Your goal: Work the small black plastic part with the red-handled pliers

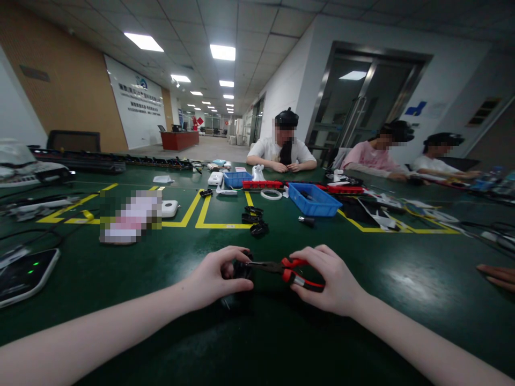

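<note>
My left hand (pixel 223 276) is closed around a small black part (pixel 243 271), whose exact kind I cannot make out. In my right hand (pixel 332 279) are long-nose pliers (pixel 287 268) with red and black handles, gripped by the fingers and thumb. The pliers point left, and their narrow tips meet the black part; whether the jaws pinch it is too small to tell. Just beyond my hands, several black plastic pieces (pixel 254 219) lie in a loose group on the green table (pixel 193 332).
A blue bin (pixel 314 201) stands beyond my right hand, with a small black cylinder (pixel 306 220) before it. A blurred-out phone-shaped object (pixel 131 217) and a white device (pixel 169 208) lie to the left. Another person's hand (pixel 499 274) rests at the right edge. Co-workers (pixel 284 150) sit across the table.
</note>
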Demonstrator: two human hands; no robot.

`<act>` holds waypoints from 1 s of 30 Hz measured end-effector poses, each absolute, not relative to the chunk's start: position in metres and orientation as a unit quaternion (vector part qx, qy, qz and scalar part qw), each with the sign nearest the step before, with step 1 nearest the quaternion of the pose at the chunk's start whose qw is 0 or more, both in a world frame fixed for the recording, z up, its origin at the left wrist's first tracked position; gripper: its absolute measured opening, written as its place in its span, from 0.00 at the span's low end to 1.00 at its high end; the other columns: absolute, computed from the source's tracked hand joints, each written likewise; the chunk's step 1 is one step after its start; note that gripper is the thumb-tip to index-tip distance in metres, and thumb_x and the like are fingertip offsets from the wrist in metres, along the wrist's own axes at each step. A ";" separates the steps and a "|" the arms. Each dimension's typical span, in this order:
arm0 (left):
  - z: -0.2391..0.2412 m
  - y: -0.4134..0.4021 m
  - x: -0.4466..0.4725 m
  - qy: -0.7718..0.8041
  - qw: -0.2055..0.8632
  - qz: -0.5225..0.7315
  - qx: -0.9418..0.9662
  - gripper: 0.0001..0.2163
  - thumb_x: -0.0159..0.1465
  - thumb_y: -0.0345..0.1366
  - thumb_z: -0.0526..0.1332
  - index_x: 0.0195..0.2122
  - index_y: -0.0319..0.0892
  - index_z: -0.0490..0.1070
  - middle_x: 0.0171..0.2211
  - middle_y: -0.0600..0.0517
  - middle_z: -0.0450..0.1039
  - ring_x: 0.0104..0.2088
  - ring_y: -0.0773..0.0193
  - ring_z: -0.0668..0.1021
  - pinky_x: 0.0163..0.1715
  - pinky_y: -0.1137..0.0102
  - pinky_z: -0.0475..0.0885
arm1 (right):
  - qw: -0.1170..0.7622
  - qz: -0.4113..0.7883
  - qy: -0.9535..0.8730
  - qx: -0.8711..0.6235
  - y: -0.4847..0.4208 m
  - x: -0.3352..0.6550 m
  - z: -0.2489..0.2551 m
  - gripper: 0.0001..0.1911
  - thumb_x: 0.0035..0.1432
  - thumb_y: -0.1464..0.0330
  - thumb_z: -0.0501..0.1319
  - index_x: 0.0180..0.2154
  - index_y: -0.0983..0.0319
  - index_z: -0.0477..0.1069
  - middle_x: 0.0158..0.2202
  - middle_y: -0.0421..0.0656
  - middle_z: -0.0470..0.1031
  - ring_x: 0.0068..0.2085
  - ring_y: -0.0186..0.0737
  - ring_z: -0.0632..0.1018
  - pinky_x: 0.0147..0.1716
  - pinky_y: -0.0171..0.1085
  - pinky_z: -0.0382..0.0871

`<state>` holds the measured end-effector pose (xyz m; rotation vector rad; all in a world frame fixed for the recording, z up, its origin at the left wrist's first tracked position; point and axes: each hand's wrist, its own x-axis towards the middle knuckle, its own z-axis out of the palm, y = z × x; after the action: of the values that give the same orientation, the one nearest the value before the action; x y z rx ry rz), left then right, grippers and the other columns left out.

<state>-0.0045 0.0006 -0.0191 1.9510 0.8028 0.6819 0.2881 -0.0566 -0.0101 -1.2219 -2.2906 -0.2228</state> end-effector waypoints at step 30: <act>-0.015 -0.003 -0.005 0.324 0.437 0.286 0.789 0.15 0.58 0.38 0.69 0.46 0.42 0.76 0.60 0.46 0.67 0.27 0.72 0.67 0.29 0.72 0.68 | 0.236 -0.047 -0.843 -0.481 -0.058 0.288 -0.009 0.19 0.52 0.61 0.65 0.46 0.58 0.70 0.41 0.44 0.79 0.35 0.43 0.76 0.35 0.42 0.68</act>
<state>-0.0049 -0.0027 -0.0153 1.9625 0.8056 0.7125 0.2880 -0.0575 -0.0094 -1.3180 -2.3118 -0.1282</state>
